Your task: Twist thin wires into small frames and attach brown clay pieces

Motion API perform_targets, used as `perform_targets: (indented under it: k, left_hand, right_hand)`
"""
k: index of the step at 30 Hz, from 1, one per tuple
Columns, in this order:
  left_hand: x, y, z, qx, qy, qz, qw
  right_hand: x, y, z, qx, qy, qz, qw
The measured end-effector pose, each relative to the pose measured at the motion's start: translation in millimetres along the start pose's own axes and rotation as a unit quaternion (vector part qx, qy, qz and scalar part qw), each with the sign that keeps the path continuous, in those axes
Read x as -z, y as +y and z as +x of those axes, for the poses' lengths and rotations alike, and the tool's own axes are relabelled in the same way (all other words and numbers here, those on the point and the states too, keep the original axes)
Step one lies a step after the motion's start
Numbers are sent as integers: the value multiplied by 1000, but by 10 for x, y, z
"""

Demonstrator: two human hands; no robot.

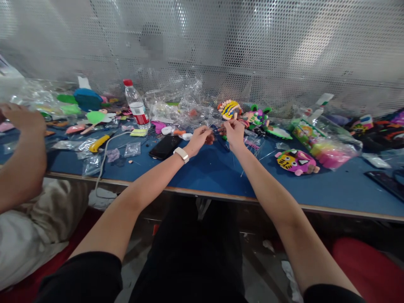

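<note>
My left hand (pixel 199 140), with a pale watch (pixel 181 155) on its wrist, is held over the table with its fingers curled together. Just to its right, my right hand (pixel 234 133) has thumb and fingers pinched. Whatever either hand holds is too small or hidden to name. Right behind my right hand sits a yellow, black and orange striped clay figure (pixel 229 108). A green and purple clay piece (pixel 259 115) lies beside it. Thin clear strands and pink sticks (pixel 251 144) lie near my right wrist. A black phone (pixel 164 147) rests left of my left hand.
A red-capped bottle (pixel 136 105) stands at back left, near a yellow utility knife (pixel 99 143) and a white cable (pixel 103 162). A pink and yellow clay cat face (pixel 297 162) and a bag of coloured clay (pixel 334 151) lie right. A co-worker's arm (pixel 27 147) is at left.
</note>
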State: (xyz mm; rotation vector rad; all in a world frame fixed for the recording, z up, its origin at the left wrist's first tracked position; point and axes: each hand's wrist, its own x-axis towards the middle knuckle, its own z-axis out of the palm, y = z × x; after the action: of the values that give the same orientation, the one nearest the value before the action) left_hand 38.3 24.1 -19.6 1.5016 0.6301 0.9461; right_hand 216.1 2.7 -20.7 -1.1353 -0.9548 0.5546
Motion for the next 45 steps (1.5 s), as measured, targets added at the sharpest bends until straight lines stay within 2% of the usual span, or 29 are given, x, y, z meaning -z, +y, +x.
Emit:
perform_targets:
  k: [4, 9, 14, 19, 25, 34, 45]
  left_hand:
    - [13, 10, -1, -6, 0, 60, 998]
    - [16, -28, 25, -75, 12, 88, 993]
    - [15, -35, 23, -68, 20, 57, 996]
    - [22, 4, -9, -51, -25, 38, 998]
    - [25, 13, -14, -51, -37, 47, 997]
    - [29, 20, -18, -65, -35, 31, 997]
    - [20, 4, 20, -99, -11, 70, 993]
  right_hand:
    - [45, -74, 1, 56, -7, -60, 997]
    - [32, -123, -81, 86, -75, -93, 989]
    - [0, -142, -138, 75, -103, -69, 989]
    - [1, -175, -160, 76, -130, -51, 987]
    - [-20, -210, -199, 12, -161, -14, 987]
    - [-38, -239, -206, -8, -166, 6, 986]
    - [5, -236, -207, 43, -153, 12, 987]
